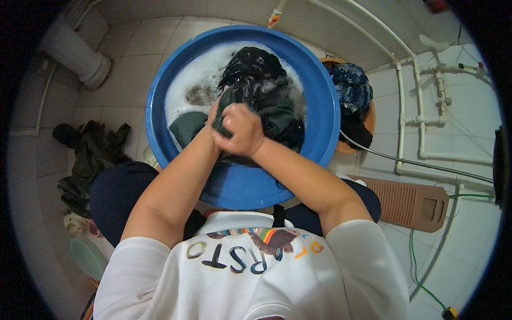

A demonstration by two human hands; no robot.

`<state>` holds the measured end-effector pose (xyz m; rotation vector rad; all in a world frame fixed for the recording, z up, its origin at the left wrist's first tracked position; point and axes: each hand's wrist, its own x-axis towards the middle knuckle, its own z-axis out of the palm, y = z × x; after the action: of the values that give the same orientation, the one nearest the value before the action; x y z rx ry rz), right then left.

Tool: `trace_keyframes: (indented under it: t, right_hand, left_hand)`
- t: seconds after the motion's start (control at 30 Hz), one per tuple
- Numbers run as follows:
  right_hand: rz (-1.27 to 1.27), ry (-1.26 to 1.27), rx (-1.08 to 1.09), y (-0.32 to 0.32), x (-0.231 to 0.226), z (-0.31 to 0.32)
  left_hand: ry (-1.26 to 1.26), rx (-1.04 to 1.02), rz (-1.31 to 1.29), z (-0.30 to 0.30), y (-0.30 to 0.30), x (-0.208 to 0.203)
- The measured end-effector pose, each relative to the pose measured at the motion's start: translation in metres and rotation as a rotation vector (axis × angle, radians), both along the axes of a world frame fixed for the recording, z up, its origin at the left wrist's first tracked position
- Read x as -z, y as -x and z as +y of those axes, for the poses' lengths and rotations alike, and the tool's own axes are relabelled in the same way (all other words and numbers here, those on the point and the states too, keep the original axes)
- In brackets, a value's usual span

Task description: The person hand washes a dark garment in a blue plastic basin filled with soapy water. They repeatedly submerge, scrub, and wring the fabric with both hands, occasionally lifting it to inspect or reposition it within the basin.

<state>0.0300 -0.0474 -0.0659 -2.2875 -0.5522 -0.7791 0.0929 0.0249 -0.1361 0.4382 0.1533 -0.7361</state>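
Note:
In front of me stands a large round blue basin (pixel 242 198) with white suds (pixel 180 101) and murky water in it. A soaked, dark green and black garment (pixel 276 118) fills its middle and bulges up toward the far side, dark and glossy. My right hand (pixel 242 128) is closed in a fist around a bunched fold of the dark green cloth. Pressed close beside it, my left hand (pixel 216 113) grips the same cloth; its fingers are partly hidden behind the right hand and the fabric. Both forearms reach over the basin's near rim.
Right of the basin, an orange tub (pixel 368 125) holds dark clothes (pixel 350 90). A brown washboard (pixel 402 202) lies by my right knee, near a grey hose (pixel 421 161) and white wall pipes (pixel 400 106). Dark clothes (pixel 90 160) lie on the tiles at left, beyond a pale green basin (pixel 87 257).

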Motion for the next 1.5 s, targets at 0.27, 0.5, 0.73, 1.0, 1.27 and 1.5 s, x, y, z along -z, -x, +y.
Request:
trace_keyframes:
  t: [0.27, 0.5, 0.73, 1.0, 1.27, 1.5]
  right_hand:
    - [0.322, -0.179, 0.360, -0.008, 0.016, -0.015]
    - [0.405, 0.010, 0.449, -0.027, 0.028, -0.044]
    - [0.986, 0.235, 0.854, -0.025, 0.063, -0.136]
    - [1.391, 0.290, 0.827, -0.048, 0.108, -0.168]
    - [0.430, -0.361, 0.243, -0.021, 0.017, -0.070]
    - [0.067, -0.040, -0.014, 0.003, -0.016, 0.004]
  left_hand:
    - [-0.351, 0.005, 0.238, -0.002, 0.005, -0.029]
    - [-0.395, -0.018, 0.268, -0.009, 0.009, -0.057]
    - [-0.150, 0.076, 0.260, -0.007, 0.009, -0.060]
    - [-0.090, 0.070, 0.173, -0.010, 0.009, -0.041]
    - [-0.009, 0.037, 0.228, -0.009, 0.004, -0.039]
    - [0.191, 0.030, 0.024, 0.002, 0.003, -0.030]
